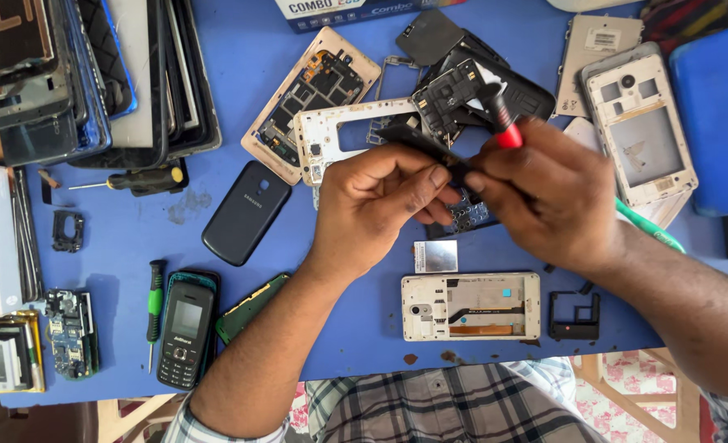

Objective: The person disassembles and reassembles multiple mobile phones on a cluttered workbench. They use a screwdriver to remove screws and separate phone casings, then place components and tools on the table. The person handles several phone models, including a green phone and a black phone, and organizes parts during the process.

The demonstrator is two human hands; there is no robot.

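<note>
Left hand [378, 197] pinching black phone part [417, 141]; right hand [544, 193] gripping red screwdriver [499, 119], tip at part. Likely unscrewing step; next needs steady hold, tip seated.

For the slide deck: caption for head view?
Left hand holds thin black phone part; right hand grips red-handled screwdriver above blue table.

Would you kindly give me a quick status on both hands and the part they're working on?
Left hand pinching a dark phone part. Right hand gripping a red-handled screwdriver, tip at that part. Phone frames and covers crowd the blue table underneath.
</note>
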